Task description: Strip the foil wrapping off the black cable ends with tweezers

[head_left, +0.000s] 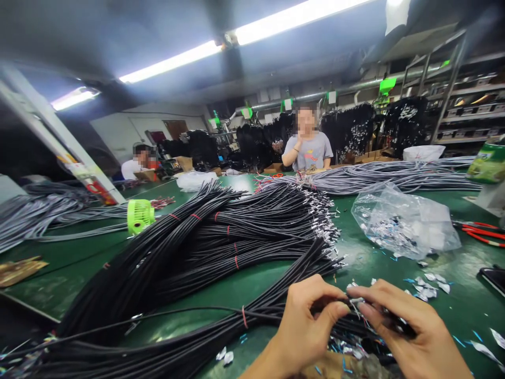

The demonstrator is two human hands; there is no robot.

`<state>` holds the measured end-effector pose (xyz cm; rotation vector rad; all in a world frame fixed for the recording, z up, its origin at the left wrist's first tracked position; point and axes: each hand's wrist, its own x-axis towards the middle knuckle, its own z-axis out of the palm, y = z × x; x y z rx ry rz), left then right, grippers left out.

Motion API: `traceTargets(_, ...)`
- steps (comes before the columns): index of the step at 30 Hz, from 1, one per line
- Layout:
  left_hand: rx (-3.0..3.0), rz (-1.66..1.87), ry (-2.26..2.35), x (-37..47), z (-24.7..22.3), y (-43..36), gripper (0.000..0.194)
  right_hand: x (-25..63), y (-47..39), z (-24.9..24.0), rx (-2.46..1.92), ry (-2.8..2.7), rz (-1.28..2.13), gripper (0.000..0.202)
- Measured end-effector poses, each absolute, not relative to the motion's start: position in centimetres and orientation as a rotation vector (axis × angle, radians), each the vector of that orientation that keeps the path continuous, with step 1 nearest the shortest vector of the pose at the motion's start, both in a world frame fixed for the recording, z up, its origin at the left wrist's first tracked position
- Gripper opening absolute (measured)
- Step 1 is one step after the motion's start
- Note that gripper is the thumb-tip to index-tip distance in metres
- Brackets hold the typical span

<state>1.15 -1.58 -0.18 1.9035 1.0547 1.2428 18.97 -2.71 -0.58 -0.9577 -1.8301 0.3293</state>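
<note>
Head view: the left hand [310,321] and right hand [406,323] meet low at near right, thumbs and forefingers pinching a cable's pale stripped end [357,301] between them. Black cable bundles [236,226] spread left and far across the green table [268,276].

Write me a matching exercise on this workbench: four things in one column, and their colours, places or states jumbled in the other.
Things
1. Fan
2. Plastic bag
3. Black cables
4. Left hand

Colours, places or states
A. Gathered in bundles with red bands
B. Fingertips close to those of the right hand, at a small pale piece
C. Bright green
D. See-through, with small scraps showing in it

Right pairs: 1-C, 2-D, 3-A, 4-B
</note>
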Motion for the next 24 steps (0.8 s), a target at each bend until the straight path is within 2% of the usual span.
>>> traceTargets(4,1.934,1.26,1.037,1.1,-0.4,-1.5,0.019,19.1,-2.5,-0.5,-0.973,-1.861,0.289,0.024)
traceTargets(8,2.057,1.254,0.934,0.9,-0.4,-1.4,0.029,19.0,-2.6,-0.6,-1.02,-1.898,0.261,0.021)
traceTargets(17,2.095,0.865,0.841,0.5,1.3,-1.9,0.049,18.9,-3.2,-0.8,-0.953,-2.027,0.31,0.03)
traceTargets(21,2.152,0.957,0.894,0.7,1.0,-2.0,0.04,20.0,-2.4,0.2,-0.88,-2.045,0.323,0.038)
traceTargets(24,2.269,1.091,0.997,1.1,0.5,-2.1,0.024,20.5,-2.1,1.1,-0.986,-2.015,0.266,0.025)
